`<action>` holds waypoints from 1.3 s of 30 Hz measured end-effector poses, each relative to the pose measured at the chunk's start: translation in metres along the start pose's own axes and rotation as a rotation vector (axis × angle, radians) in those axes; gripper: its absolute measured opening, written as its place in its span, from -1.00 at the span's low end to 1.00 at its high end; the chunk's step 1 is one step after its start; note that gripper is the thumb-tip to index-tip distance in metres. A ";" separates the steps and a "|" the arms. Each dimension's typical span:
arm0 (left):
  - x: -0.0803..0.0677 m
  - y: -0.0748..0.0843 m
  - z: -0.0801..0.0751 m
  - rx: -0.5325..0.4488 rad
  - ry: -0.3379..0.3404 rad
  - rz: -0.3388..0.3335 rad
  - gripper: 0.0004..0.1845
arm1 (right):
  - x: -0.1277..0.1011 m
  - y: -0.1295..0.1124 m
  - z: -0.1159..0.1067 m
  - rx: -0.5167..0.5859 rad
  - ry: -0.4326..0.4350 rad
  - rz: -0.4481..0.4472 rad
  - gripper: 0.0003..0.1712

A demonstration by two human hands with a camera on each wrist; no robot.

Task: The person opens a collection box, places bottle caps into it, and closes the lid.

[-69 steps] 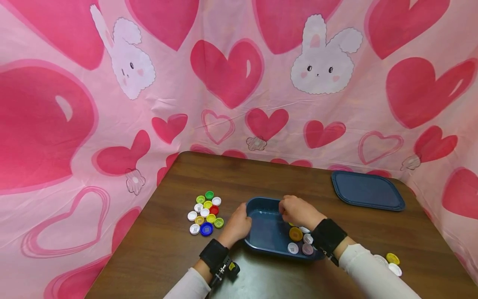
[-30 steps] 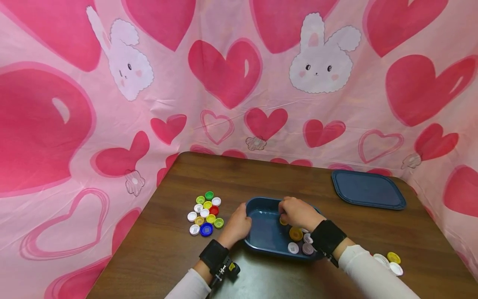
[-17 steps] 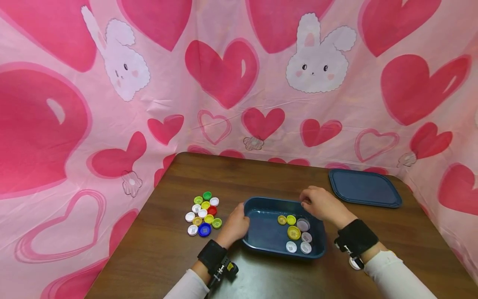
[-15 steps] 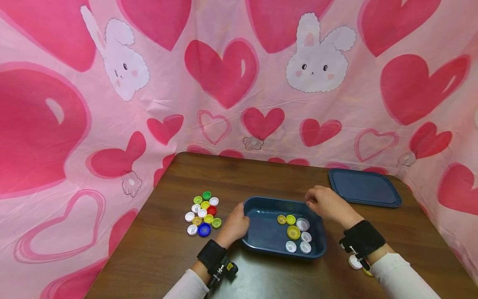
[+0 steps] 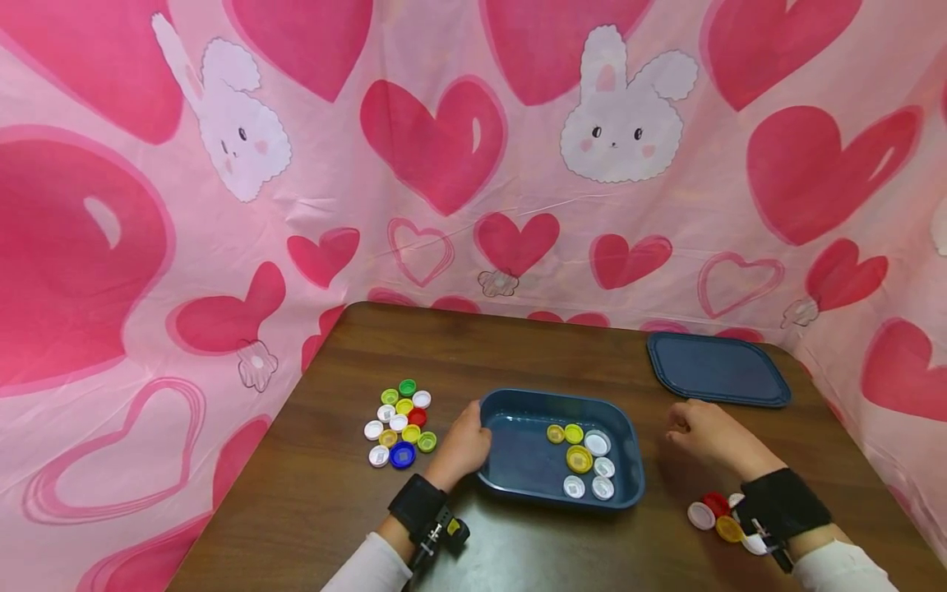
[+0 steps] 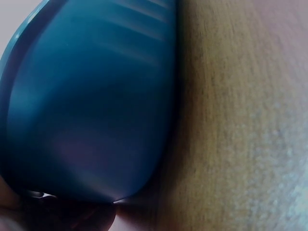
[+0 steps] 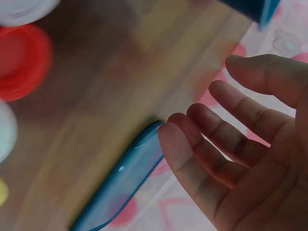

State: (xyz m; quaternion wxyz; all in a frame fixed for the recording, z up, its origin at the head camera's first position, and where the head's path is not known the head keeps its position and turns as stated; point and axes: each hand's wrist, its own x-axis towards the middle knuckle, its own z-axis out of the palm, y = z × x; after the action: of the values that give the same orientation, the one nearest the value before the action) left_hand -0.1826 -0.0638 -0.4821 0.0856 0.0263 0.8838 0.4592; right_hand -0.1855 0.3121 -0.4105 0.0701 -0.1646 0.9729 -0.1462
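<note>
Where the table reaches left of my arm, a left cluster of bottle caps lies loose: whites, yellows, greens, one red, one blue. Its nearest light green cap sits just beside my left hand, which grips the left end of the blue tub, fingers bent at the rim. Seven caps, four white and three yellow, lie in the tub's right half.

Right of the tub, my right hand hangs above the wood, apart from the rim; its fingers are loosely bent, thumb spread away, nothing between them. Nearer my body lies a right group of white, red and orange-yellow caps, crowded close. Beyond that hand, a flat blue lid rests at the back.

Risks, as I judge them: a low sweep of my right wrist could let its strap scatter the right group; a tug from the left hand could slide the caps in the tub; a leftward shift of that hand could nudge the light green cap.

Limits: the strap covers part of the right group, so no sure count. In the left wrist view my fingers are dark and cropped. The right wrist view blurs the caps and cuts them at its edge. Small marks inside several caps are unreadable.
</note>
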 end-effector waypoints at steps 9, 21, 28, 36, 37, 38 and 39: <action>0.001 -0.001 0.000 -0.002 0.003 0.012 -0.48 | -0.029 0.027 0.027 0.039 -0.072 0.015 -0.86; 0.002 -0.003 0.000 -0.013 -0.002 0.006 -0.46 | -0.053 0.025 0.054 0.034 -0.061 0.003 -0.78; 0.002 -0.002 0.000 -0.021 -0.011 -0.006 -0.46 | -0.064 0.024 0.057 0.008 -0.065 -0.105 -0.70; 0.001 -0.002 0.000 -0.025 -0.010 -0.017 -0.46 | -0.063 0.025 0.059 -0.031 -0.120 -0.167 -0.75; 0.001 -0.002 0.000 -0.029 -0.011 -0.019 -0.46 | -0.063 0.024 0.058 -0.029 -0.123 -0.163 -0.77; 0.001 -0.003 0.000 -0.030 -0.012 -0.018 -0.47 | -0.062 0.023 0.058 -0.031 -0.115 -0.170 -0.79; 0.001 -0.003 -0.001 -0.028 -0.012 -0.015 -0.46 | -0.061 0.022 0.058 -0.033 -0.102 -0.178 -0.80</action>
State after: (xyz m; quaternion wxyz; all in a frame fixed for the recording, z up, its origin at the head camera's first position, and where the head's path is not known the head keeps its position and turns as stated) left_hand -0.1834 -0.0659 -0.4842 0.0948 0.0212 0.8769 0.4707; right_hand -0.1241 0.3382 -0.4664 0.1033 -0.2589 0.9519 -0.1271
